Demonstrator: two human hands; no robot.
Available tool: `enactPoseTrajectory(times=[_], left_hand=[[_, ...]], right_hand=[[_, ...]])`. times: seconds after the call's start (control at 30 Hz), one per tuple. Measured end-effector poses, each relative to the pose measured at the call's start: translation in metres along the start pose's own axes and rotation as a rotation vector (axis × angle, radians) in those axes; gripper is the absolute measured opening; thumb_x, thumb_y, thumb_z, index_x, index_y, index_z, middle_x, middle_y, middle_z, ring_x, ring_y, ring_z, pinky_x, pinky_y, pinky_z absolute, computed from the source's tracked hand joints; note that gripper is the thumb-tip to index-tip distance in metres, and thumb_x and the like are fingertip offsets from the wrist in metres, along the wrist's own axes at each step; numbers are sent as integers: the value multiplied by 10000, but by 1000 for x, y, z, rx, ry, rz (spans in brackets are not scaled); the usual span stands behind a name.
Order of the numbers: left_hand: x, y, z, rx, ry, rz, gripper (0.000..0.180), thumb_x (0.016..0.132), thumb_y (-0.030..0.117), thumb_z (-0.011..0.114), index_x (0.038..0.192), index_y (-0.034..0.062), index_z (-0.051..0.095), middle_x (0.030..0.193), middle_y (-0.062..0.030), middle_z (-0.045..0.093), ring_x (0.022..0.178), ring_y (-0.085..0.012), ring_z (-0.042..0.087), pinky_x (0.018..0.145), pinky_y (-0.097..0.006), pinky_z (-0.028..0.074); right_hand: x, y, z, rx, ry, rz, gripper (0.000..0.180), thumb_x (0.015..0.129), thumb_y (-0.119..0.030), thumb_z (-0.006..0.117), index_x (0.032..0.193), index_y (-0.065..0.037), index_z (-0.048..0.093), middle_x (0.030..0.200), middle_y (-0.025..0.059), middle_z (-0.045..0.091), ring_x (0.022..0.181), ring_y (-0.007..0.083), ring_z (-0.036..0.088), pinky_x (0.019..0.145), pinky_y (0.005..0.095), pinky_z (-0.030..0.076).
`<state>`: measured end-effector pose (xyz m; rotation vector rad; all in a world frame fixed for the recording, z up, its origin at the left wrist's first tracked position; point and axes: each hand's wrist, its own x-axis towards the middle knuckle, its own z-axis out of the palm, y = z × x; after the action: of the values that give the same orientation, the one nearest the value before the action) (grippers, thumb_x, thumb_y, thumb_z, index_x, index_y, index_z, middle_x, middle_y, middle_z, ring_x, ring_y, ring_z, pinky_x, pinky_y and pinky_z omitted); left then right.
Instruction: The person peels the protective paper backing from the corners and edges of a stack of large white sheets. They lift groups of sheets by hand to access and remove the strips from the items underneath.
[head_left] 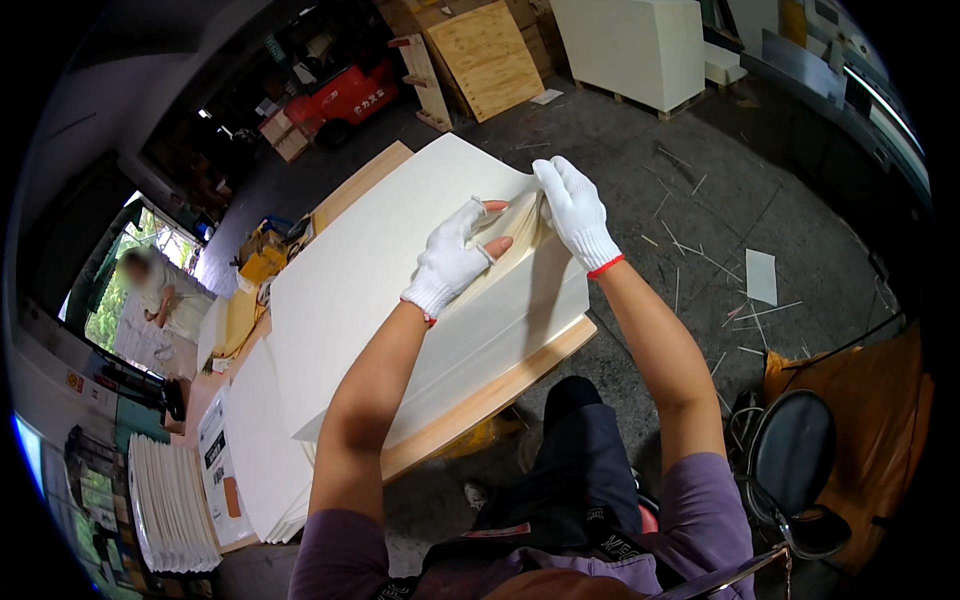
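Observation:
A tall stack of large white paper sheets [375, 235] lies on a wooden table in front of me. My right hand [576, 207], in a white knit glove with a red cuff, is closed round the near right corner of the upper sheets. Those sheets bend upward there, and their edges fan apart. My left hand [450, 258] wears a similar glove with bare thumb and fingertip showing. It rests at the stack's near edge beside the fanned sheets [515, 240], its visible fingers stretched out and apart. The right fingertips are partly hidden behind the corner.
Left of the stack, the wooden table [265, 325] bears more paper and a yellow package [238, 322]. A red forklift [345, 100] and plywood panel [487, 60] stand behind. Paper strips litter the floor [690, 190]. A black stool [793, 455] is at right; another person [160, 295] is far left.

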<state>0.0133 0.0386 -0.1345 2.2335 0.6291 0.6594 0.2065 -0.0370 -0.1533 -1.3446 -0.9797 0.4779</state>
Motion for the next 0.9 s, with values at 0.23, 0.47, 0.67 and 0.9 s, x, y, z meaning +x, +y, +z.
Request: enactPoseTrajectory(times=[0.23,0.47,0.67,0.9], left_hand=[[-4,4,2,118,94,130,401,1017,272,547,1382,114,596,1200,-131,672,1067,-174,635,971,-313,471],[-6,10,7,141,10,-47,409,910,248,742,1275,95,639,1004,-34,636,816,-114,569,742,-266,478],[-5,10,4,173,53,41,394,935,242,699,1293,94,630,1027,-53,648,834,-123,585,757,-274,486],[-6,20,4,247,61,-37,360,978,258,599,1306,114,631,1040,-86,654,888,-208,630,859,-324,501]], right_hand=[[2,1,1,-95,31,-77,519,1017,-508,494,839,-23,547,691,142,595,689,292,616,699,390,473],[3,7,2,-38,23,-21,514,1018,-510,475,853,-31,563,689,139,607,682,290,625,699,392,477],[-1,2,1,-7,26,-2,521,1005,-521,504,845,-29,559,679,116,607,667,257,621,697,382,480],[2,6,1,-45,26,-14,513,998,-517,528,847,-28,565,690,109,617,679,244,628,698,375,485]])
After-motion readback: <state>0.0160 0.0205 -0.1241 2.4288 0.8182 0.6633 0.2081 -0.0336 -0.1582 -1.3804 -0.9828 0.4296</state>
